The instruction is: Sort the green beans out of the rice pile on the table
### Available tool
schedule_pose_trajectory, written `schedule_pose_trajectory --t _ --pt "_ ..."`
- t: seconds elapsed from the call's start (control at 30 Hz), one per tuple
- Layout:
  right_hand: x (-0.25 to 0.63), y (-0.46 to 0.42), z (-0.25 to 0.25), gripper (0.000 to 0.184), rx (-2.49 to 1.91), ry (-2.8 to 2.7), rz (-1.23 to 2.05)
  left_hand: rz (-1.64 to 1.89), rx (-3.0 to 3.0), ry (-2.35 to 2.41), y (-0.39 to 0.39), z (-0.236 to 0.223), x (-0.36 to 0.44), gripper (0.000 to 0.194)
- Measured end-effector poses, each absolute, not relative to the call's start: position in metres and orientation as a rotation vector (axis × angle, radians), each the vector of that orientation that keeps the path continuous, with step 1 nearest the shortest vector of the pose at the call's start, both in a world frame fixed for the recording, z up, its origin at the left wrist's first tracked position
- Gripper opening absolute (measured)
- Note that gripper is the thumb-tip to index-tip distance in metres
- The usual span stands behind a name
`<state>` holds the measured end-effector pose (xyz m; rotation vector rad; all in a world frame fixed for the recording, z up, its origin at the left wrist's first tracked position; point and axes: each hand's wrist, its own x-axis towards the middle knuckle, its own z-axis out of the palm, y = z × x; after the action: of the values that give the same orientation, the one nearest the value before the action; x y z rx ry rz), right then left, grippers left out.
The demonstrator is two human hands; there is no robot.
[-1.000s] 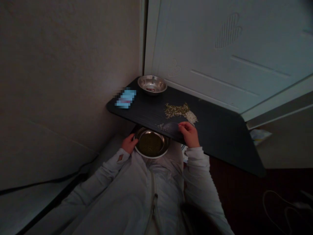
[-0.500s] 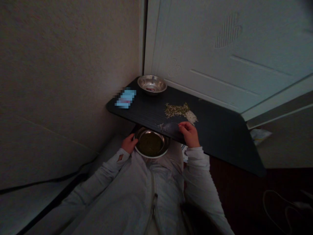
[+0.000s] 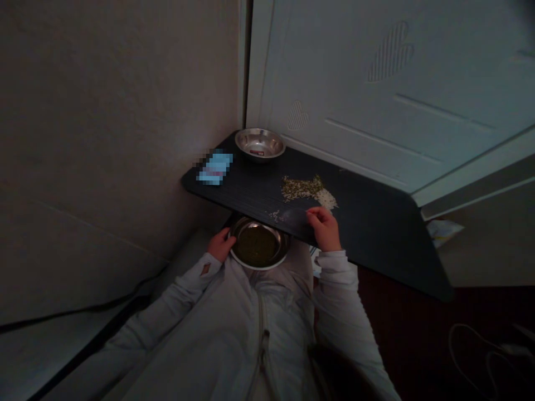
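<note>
My left hand [image 3: 220, 245] is closed on the left rim of a steel bowl [image 3: 259, 268], which sits at my lap partly under the table's front edge. Dark green grains that look like mung beans [image 3: 256, 246] fill its bottom. Between the thumb and fingers of my right hand [image 3: 325, 227] is a thin see-through plastic piece [image 3: 295, 216], held low at the table edge. A few pale grains [image 3: 275, 215] lie just left of it. Beyond are a mixed heap of green and white grains [image 3: 298, 189] and a small pile of white grains [image 3: 326, 199], probably rice.
The dark folding table [image 3: 376, 239] stands against a wall and a white door panel [image 3: 355, 83]. At its back is a second steel bowl [image 3: 259, 146], with a lit, blurred-out phone-like object [image 3: 215, 168] to the left. A pale cable [image 3: 453, 340] lies on the floor.
The see-through piece and my right hand have shifted very slightly to the right. My left hand, the bowls and the heaps look the same.
</note>
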<state>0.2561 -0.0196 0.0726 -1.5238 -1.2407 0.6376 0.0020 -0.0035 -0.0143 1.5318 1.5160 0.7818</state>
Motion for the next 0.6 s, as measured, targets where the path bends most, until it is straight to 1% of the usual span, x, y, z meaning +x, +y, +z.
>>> schedule_pose_trajectory --t 0.6 --pt "0.2555 -0.0207 0.0726 0.014 -1.536 -1.299 0.653 0.75 1.566 1.502 -0.0022 -0.0155 0.002 0.031"
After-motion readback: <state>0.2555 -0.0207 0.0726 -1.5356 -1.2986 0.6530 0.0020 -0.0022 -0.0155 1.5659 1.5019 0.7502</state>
